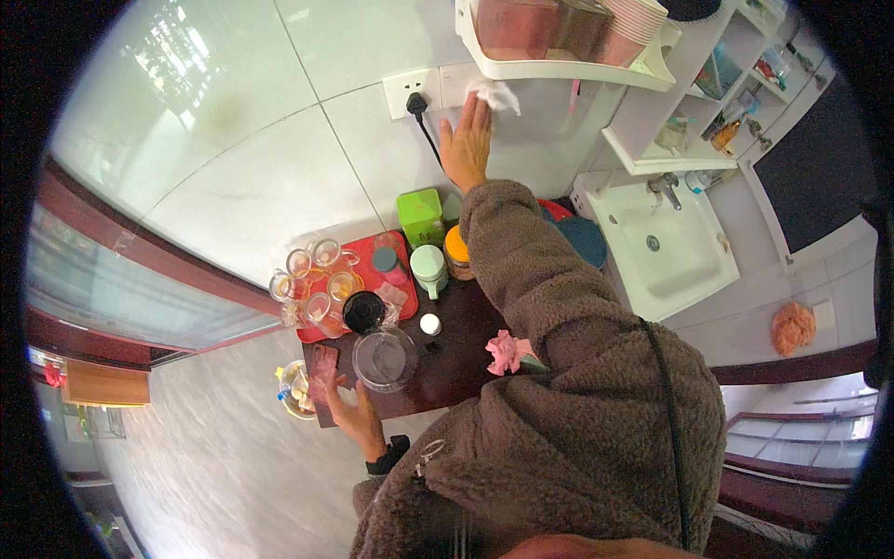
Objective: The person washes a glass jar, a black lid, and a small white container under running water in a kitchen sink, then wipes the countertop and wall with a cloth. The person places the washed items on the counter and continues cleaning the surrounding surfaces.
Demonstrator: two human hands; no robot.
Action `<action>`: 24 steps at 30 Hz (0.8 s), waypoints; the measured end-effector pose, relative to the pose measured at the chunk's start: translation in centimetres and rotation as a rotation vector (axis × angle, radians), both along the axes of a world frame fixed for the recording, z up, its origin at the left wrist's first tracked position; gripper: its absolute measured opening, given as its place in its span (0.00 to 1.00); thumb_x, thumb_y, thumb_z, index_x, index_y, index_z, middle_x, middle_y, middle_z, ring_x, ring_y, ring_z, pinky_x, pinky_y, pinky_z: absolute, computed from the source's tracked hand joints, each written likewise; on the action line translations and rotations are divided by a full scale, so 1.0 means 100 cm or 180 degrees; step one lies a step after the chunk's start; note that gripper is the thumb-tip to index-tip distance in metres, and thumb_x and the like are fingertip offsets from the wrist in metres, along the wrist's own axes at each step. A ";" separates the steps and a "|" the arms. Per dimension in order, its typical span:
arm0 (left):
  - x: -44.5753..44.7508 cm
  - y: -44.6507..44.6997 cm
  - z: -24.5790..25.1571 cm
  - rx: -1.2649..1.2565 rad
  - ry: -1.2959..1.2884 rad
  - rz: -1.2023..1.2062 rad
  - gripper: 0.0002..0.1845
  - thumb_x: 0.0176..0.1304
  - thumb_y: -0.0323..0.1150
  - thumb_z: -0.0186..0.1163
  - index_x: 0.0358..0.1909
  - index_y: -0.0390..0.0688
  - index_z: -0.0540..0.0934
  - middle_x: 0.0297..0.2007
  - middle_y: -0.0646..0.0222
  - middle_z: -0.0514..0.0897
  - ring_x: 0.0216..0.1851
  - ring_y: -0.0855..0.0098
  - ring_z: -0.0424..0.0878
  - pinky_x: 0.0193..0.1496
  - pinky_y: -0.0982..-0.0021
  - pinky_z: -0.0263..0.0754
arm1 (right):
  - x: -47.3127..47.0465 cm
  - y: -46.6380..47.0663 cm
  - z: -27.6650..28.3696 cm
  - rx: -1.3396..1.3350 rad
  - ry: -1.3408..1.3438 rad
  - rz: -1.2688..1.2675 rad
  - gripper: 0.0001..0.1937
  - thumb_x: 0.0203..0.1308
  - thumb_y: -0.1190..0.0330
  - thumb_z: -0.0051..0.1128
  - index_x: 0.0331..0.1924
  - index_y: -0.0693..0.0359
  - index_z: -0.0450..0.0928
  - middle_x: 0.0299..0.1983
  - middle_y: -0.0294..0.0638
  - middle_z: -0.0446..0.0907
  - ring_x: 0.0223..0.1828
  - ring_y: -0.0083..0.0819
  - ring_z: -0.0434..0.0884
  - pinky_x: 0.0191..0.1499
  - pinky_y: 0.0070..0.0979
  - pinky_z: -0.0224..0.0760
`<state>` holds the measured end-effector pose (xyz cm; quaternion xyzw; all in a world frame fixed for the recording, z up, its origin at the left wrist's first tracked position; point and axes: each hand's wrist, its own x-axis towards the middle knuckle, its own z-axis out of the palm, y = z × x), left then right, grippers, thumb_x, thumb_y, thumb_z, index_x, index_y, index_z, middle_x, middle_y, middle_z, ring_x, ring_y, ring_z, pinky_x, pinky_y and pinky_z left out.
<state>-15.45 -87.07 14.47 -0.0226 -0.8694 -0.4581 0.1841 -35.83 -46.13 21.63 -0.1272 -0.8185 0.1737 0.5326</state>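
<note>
My right hand (466, 150) reaches up to the tiled wall, fingers pressing a crumpled white tissue (497, 96) against a blank white wall plate (455, 82). Beside that plate, a socket (403, 85) holds a black plug (416, 103), its cord running down behind the hand. Lower down, my left hand (357, 421) is at the table's near left corner, thumb and fingers apart. It is close to a pink phone-like object (325, 363) and a clear round vessel (384, 360); whether the fingertips touch either is unclear.
On the dark table (447, 381), a red tray (380, 244) bears several glass mugs (318, 307). Nearby stand a green canister (420, 215), a pale lidded mug (428, 269), an orange-lidded jar (457, 251) and crumpled pink paper (506, 351). A white wall shelf (559, 70) overhangs; a sink (677, 258) is rightward.
</note>
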 end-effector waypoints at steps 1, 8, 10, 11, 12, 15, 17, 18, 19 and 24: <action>0.001 0.000 0.000 -0.0003 0.0056 -0.0019 0.27 0.52 0.24 0.65 0.57 0.40 0.75 0.42 0.58 0.81 0.46 0.60 0.79 0.54 0.62 0.70 | 0.001 -0.001 0.001 -0.0340 -0.0317 0.0000 0.37 0.65 0.62 0.50 0.69 0.77 0.47 0.66 0.68 0.55 0.67 0.65 0.56 0.71 0.50 0.45; -0.001 -0.001 -0.002 -0.0240 0.0239 -0.0006 0.27 0.52 0.23 0.65 0.57 0.38 0.74 0.43 0.58 0.82 0.46 0.59 0.79 0.55 0.61 0.70 | 0.001 -0.005 0.001 0.0303 0.0034 -0.0071 0.35 0.63 0.60 0.52 0.67 0.75 0.53 0.63 0.66 0.61 0.63 0.62 0.62 0.69 0.52 0.47; -0.001 -0.001 -0.003 -0.0132 0.0178 -0.0034 0.27 0.52 0.23 0.66 0.58 0.38 0.74 0.43 0.57 0.82 0.46 0.59 0.79 0.55 0.60 0.70 | 0.002 -0.003 -0.001 0.0004 -0.0326 -0.0015 0.36 0.63 0.60 0.53 0.68 0.75 0.53 0.63 0.65 0.61 0.64 0.61 0.62 0.69 0.53 0.47; -0.001 -0.001 -0.003 -0.0013 0.0105 -0.0051 0.27 0.52 0.23 0.66 0.58 0.38 0.74 0.43 0.57 0.82 0.46 0.59 0.79 0.55 0.60 0.70 | 0.002 -0.002 0.000 0.0134 -0.0386 0.0028 0.36 0.63 0.60 0.53 0.68 0.74 0.53 0.63 0.65 0.61 0.64 0.61 0.62 0.69 0.53 0.47; -0.001 -0.001 -0.004 0.0108 0.0036 -0.0131 0.27 0.52 0.23 0.66 0.58 0.38 0.74 0.43 0.57 0.82 0.46 0.59 0.79 0.55 0.60 0.70 | 0.005 -0.003 -0.003 0.0072 -0.0697 -0.0042 0.37 0.62 0.60 0.54 0.68 0.74 0.52 0.65 0.64 0.59 0.64 0.61 0.61 0.69 0.52 0.48; 0.000 -0.003 -0.004 -0.0086 -0.0058 -0.0012 0.27 0.53 0.23 0.65 0.58 0.38 0.74 0.43 0.57 0.82 0.46 0.59 0.79 0.55 0.61 0.70 | 0.006 -0.001 -0.002 -0.0564 -0.0820 -0.0124 0.38 0.63 0.59 0.53 0.69 0.74 0.50 0.67 0.64 0.58 0.67 0.61 0.59 0.70 0.52 0.46; 0.001 -0.004 -0.004 -0.0069 0.0063 -0.0081 0.27 0.53 0.23 0.65 0.58 0.38 0.74 0.43 0.58 0.82 0.46 0.60 0.79 0.55 0.61 0.70 | 0.005 0.000 -0.003 -0.0113 -0.0396 -0.0068 0.38 0.62 0.58 0.54 0.69 0.73 0.50 0.67 0.64 0.58 0.67 0.61 0.58 0.70 0.52 0.46; 0.002 -0.005 -0.004 -0.0042 0.0081 -0.0073 0.27 0.53 0.23 0.65 0.58 0.38 0.74 0.43 0.58 0.82 0.46 0.60 0.79 0.55 0.61 0.70 | 0.002 0.003 -0.001 0.0084 -0.0183 -0.0015 0.39 0.62 0.58 0.55 0.69 0.73 0.51 0.66 0.63 0.58 0.67 0.61 0.59 0.70 0.52 0.46; 0.003 -0.005 -0.005 -0.0013 0.0032 -0.0109 0.28 0.53 0.24 0.65 0.58 0.38 0.74 0.43 0.58 0.82 0.46 0.60 0.79 0.55 0.61 0.70 | 0.001 0.004 -0.003 0.0454 -0.0081 -0.0020 0.39 0.61 0.58 0.56 0.69 0.72 0.52 0.66 0.63 0.59 0.66 0.60 0.59 0.69 0.52 0.47; 0.005 -0.005 -0.006 0.0102 0.0043 -0.0174 0.29 0.53 0.24 0.65 0.60 0.39 0.74 0.43 0.59 0.81 0.46 0.62 0.79 0.55 0.62 0.70 | 0.003 0.002 -0.014 -0.1279 -0.0935 -0.0435 0.38 0.61 0.58 0.56 0.69 0.73 0.53 0.66 0.64 0.60 0.67 0.60 0.60 0.70 0.51 0.47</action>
